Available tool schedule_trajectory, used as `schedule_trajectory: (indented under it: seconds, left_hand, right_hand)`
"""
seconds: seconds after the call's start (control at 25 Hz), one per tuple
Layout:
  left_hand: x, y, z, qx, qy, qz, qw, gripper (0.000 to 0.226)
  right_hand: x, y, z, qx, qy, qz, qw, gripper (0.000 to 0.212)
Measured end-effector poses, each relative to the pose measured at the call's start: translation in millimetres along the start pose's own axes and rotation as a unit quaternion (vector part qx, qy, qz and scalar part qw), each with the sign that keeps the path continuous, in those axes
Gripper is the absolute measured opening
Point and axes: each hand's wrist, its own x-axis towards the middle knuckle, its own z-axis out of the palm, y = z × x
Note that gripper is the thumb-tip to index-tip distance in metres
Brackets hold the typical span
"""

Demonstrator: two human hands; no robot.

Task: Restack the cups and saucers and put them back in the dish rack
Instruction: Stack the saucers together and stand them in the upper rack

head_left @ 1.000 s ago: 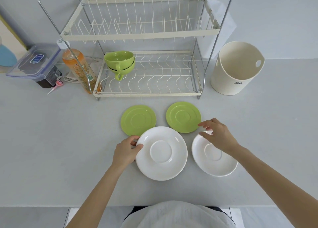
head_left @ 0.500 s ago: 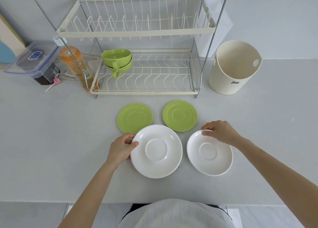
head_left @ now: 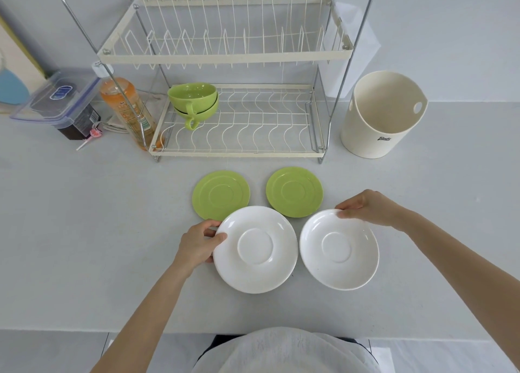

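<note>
Two white saucers lie side by side on the counter. My left hand (head_left: 198, 244) grips the left rim of the left white saucer (head_left: 255, 249). My right hand (head_left: 368, 208) pinches the far rim of the right white saucer (head_left: 339, 249), which looks slightly tilted. Behind them lie two green saucers (head_left: 221, 194) (head_left: 294, 191), flat and untouched. Two stacked green cups (head_left: 194, 101) sit at the left end of the lower shelf of the wire dish rack (head_left: 239, 153).
A cream bucket-like container (head_left: 382, 116) stands right of the rack. An orange bottle (head_left: 128, 108) and a lidded plastic box (head_left: 59, 99) stand to the rack's left. The counter's front edge runs just below my arms.
My right hand has slid from over the right white saucer to its far rim and closed on it. My left hand keeps its hold on the left saucer.
</note>
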Motion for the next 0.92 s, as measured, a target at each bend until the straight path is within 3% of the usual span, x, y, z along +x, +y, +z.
schedule_trajectory:
  seconds: [0.24, 0.56, 0.76, 0.92]
  left_hand:
    - [0, -1, -1, -0.008, -0.006, 0.002, 1.0, 0.033]
    - [-2, -2, -1, -0.034, -0.01, 0.001, 0.999, 0.03]
    - [-5, -6, -9, -0.131, -0.053, -0.031, 0.989, 0.029]
    - [-5, -5, -10, -0.143, -0.065, -0.033, 0.987, 0.03]
  right_hand:
    - [-3, -27, -2, 0.169, 0.001, 0.005, 0.986, 0.013]
    - [8, -62, 54, 0.313, 0.015, 0.06, 0.948, 0.028]
    - [5, -65, 77, 0.294, 0.055, 0.072, 0.952, 0.026]
    - [0, -71, 85, 0.173, 0.121, 0.037, 0.977, 0.021]
